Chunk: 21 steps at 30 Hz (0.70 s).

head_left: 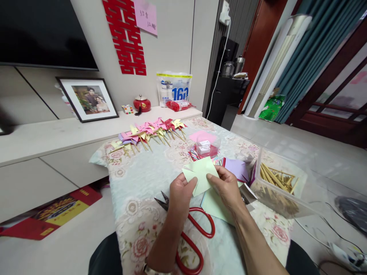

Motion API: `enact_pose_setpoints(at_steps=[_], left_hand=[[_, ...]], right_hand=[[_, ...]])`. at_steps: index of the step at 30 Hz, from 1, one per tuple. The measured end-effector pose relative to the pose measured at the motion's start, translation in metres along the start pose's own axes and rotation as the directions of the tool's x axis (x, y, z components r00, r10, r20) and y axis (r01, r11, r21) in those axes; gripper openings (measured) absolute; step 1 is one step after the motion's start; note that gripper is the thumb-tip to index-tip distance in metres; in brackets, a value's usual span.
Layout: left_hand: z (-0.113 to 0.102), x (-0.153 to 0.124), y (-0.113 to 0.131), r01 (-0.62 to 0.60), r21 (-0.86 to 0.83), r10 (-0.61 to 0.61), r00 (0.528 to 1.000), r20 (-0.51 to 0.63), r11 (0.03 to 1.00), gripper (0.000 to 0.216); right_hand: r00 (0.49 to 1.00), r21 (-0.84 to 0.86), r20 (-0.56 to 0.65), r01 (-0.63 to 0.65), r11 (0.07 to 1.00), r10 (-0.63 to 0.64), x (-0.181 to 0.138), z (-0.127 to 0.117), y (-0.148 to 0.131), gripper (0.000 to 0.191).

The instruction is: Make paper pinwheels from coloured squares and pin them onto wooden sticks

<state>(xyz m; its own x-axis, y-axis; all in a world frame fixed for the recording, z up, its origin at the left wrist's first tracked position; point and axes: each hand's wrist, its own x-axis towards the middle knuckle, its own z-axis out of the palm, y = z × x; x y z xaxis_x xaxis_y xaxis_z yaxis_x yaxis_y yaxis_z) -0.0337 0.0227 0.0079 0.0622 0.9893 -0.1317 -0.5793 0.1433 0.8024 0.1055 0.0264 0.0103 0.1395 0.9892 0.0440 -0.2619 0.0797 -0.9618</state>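
Observation:
A pale green paper square (pixel 203 172) with slits cut into it from its corners is held up over the table between both hands. My left hand (pixel 181 193) pinches its left side, thumb on top. On the right side my right hand (pixel 225 183) grips it, the thumb lying across the face. Beneath my left forearm lie red-handled scissors (pixel 210 225), blades pointing up and left, partly hidden. Under my right hand rests more light green paper (pixel 215 208). Purple paper (pixel 236 169) sits just beyond that hand.
Several paper pinwheels on sticks (pixel 155 130) lie at the table's far left. A clear round container (pixel 213 145) stands mid-table, with pink paper (pixel 202 136) behind. At right, a plastic box (pixel 275 196) holds wooden sticks (pixel 275 177). A floral tablecloth (pixel 143 179) covers the table.

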Motion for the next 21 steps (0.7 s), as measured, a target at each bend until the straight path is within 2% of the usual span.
enact_pose_setpoints(at_steps=[3,6,8,11,13,15,18,21], left_hand=[[0.0011,0.0004,0.0004,-0.024,-0.021,0.024,1.000,-0.011,1.000,0.046],[0.0030,0.0008,0.0025,-0.055,-0.016,0.054,0.996,-0.067,0.998,0.047],[0.0037,0.0008,0.0043,-0.068,0.004,0.068,0.991,-0.115,0.998,0.045],[0.0042,-0.0001,0.0063,-0.070,0.001,0.069,0.990,-0.123,0.998,0.045],[0.0047,-0.0007,0.0063,-0.065,-0.019,0.063,0.994,-0.090,0.998,0.047],[0.0051,-0.0008,0.0053,-0.064,-0.020,0.063,0.996,-0.061,0.998,0.044],[0.0049,-0.0001,0.0026,-0.081,-0.006,0.081,0.997,-0.020,0.997,0.038],[0.0032,0.0011,-0.0010,-0.112,-0.003,0.112,0.994,0.012,0.994,0.033]], right_hand=[[0.999,0.020,-0.018,0.040,0.999,-0.040,0.0005,-0.0005,0.0020,0.047],[0.986,-0.075,-0.061,0.149,0.986,-0.154,-0.0015,0.0002,0.0006,0.064],[0.967,-0.228,-0.040,0.237,0.944,-0.252,-0.0037,0.0012,-0.0020,0.056],[0.917,-0.483,0.064,0.373,0.792,-0.393,-0.0062,0.0032,-0.0058,0.033],[0.880,-0.581,0.141,0.445,0.682,-0.454,-0.0065,0.0045,-0.0062,0.027],[0.854,-0.617,0.200,0.491,0.615,-0.480,-0.0060,0.0052,-0.0047,0.027],[0.835,-0.611,0.256,0.530,0.588,-0.487,-0.0050,0.0053,-0.0012,0.028],[0.848,-0.601,0.254,0.515,0.611,-0.465,-0.0053,0.0051,0.0004,0.025]])
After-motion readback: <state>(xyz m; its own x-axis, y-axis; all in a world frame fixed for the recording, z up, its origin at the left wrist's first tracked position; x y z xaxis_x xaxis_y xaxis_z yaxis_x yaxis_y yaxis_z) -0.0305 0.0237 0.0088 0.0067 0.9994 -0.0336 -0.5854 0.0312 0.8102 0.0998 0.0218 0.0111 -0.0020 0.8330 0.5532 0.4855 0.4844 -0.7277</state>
